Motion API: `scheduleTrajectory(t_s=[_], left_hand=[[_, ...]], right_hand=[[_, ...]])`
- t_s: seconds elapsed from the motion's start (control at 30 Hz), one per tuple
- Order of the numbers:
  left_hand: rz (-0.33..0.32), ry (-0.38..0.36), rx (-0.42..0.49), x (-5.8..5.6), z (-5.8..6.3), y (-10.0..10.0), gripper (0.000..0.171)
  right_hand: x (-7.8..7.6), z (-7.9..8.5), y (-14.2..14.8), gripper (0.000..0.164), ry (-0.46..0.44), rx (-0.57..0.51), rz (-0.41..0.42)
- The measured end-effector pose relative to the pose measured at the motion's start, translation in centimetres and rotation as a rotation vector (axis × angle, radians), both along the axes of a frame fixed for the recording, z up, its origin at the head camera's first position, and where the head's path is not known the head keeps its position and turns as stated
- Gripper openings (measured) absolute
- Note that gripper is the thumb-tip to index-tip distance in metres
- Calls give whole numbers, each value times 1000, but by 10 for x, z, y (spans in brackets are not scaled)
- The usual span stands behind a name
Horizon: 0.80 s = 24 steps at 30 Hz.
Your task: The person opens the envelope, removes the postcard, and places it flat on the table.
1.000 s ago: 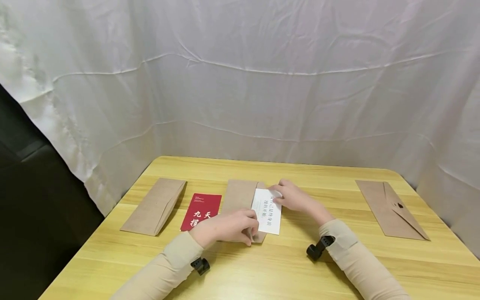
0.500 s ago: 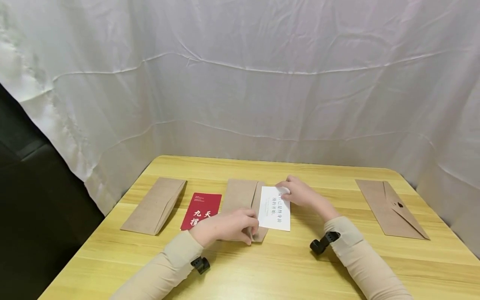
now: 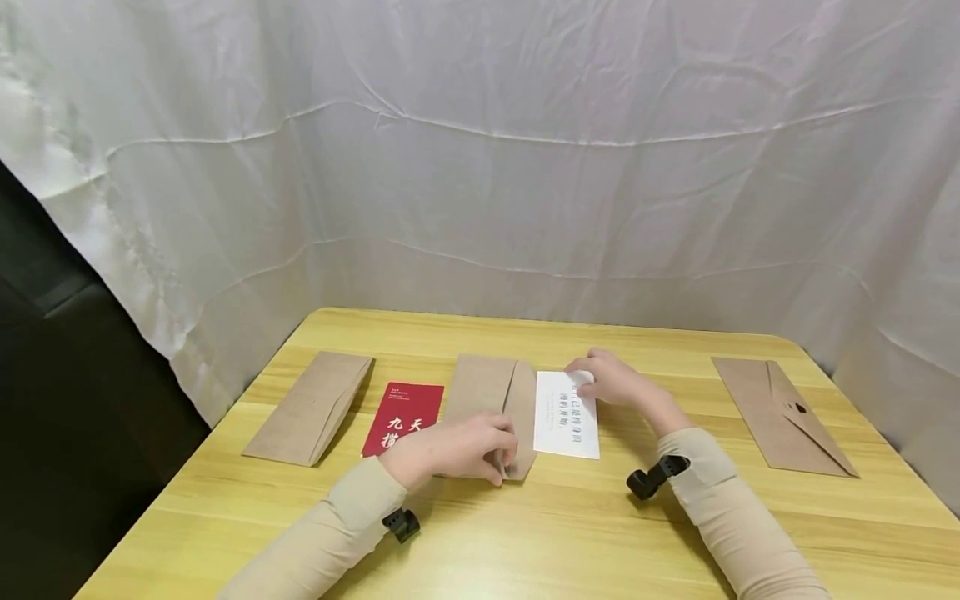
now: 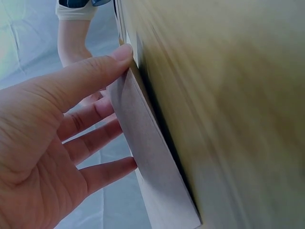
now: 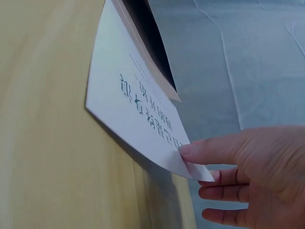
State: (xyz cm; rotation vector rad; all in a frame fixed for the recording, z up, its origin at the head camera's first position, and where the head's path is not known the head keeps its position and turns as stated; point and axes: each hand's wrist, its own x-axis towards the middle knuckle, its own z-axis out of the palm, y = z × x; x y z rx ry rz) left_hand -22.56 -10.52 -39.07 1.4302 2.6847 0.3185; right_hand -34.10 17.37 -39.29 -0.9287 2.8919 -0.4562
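Note:
In the head view a brown paper envelope (image 3: 480, 392) lies in the middle of the table. My left hand (image 3: 457, 450) pinches its near right edge, the thumb on one side and fingers on the other in the left wrist view. A white card (image 3: 566, 421) with printed characters lies at the envelope's right side. My right hand (image 3: 618, 383) pinches the card's far right corner between thumb and forefinger. In the right wrist view the card (image 5: 138, 109) bends a little, beside the envelope's dark opening. Whether its left edge is still inside, I cannot tell.
A red card (image 3: 405, 412) with white characters lies left of the middle envelope, partly behind my left hand. Another brown envelope (image 3: 311, 408) rests at the table's left. A third envelope (image 3: 783, 417), with a dark mark on its flap, lies at the right.
My right hand has drawn the white card to the right, away from over the middle envelope. The left hand has stayed on the envelope's near edge.

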Motion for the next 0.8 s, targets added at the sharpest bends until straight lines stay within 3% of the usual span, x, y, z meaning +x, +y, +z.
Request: scheduleTrajectory(t_s=[0.33, 0.8], left_hand=[[-2, -47, 28, -3, -1, 1, 21], [47, -180, 17, -7, 1, 4, 20]], right_hand=[[-5, -2, 13, 38, -44, 35, -32], [-5, 5, 18, 37, -102, 93, -19]])
